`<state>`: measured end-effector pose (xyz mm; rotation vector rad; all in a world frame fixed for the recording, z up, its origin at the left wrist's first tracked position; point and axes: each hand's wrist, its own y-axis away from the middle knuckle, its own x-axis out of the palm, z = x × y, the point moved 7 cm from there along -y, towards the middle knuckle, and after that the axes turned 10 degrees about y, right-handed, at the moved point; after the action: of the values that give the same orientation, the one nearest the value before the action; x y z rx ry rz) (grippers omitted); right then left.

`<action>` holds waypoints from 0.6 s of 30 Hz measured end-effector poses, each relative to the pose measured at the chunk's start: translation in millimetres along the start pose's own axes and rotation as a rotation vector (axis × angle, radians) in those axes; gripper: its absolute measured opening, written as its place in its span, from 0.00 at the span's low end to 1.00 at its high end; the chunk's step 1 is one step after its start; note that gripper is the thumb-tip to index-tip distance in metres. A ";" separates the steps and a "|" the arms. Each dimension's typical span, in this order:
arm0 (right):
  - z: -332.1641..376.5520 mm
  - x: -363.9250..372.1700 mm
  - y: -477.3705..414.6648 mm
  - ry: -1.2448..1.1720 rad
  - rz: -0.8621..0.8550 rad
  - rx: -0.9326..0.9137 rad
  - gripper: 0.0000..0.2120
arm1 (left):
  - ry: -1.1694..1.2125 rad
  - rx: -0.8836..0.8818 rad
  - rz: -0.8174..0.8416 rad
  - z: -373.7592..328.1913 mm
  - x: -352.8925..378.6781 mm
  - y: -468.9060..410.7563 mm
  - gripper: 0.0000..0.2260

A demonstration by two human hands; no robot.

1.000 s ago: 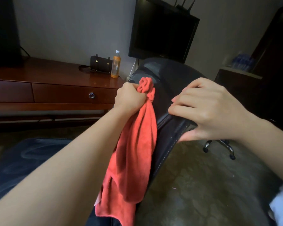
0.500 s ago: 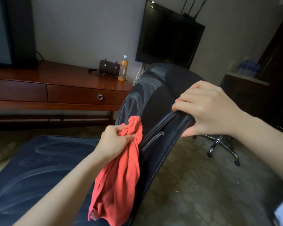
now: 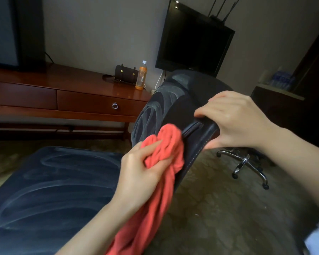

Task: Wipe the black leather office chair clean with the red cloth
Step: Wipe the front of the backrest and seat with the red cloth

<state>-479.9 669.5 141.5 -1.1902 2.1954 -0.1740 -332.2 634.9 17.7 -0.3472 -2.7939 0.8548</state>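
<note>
The black leather office chair [image 3: 166, 107] is tilted, its backrest curving up in the middle of the view with pale wipe streaks on it. Its seat [image 3: 50, 190], also streaked, fills the lower left. My left hand [image 3: 142, 173] grips the bunched red cloth [image 3: 166, 148] and presses it against the side edge of the backrest. The rest of the cloth hangs down toward the bottom edge. My right hand [image 3: 234, 120] grips the stitched edge of the backrest just right of the cloth, fingers over the top and thumb underneath.
The chair's chrome wheeled base [image 3: 247, 162] sticks out to the right over the patterned floor. A wooden console [image 3: 72, 100] stands along the wall with an orange drink bottle [image 3: 141, 75] and a dark bag [image 3: 125, 73]. A black screen [image 3: 193, 41] hangs above the chair.
My left hand slid the cloth down from the top of the backrest along its side edge, then came slightly back up. My right hand kept its hold on the edge.
</note>
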 end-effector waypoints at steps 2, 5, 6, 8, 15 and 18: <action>0.1 -1.5 -1.6 0.002 -0.005 0.031 0.34 | 0.032 0.057 0.010 -18.6 20.6 -10.9 0.15; 0.0 -5.9 -2.4 -0.033 -0.046 0.076 0.31 | 0.013 0.127 -0.005 -34.2 46.5 -19.2 0.19; 0.5 -6.7 -2.2 -0.038 -0.055 0.076 0.30 | -0.018 0.162 -0.013 -33.6 51.3 -17.3 0.19; 1.9 -6.9 -0.9 -0.037 -0.060 0.063 0.27 | -0.069 0.209 0.000 -26.3 56.5 -10.5 0.22; 1.3 -0.6 2.3 0.022 -0.003 0.015 0.29 | -0.096 0.172 0.059 7.4 46.1 12.7 0.23; 0.0 1.9 3.5 0.042 0.036 0.011 0.36 | -0.104 0.072 0.083 29.5 36.2 28.0 0.25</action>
<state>-483.1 670.0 139.3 -1.1498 2.2479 -0.1979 -369.6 652.2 -17.9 -0.4212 -2.8517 1.0168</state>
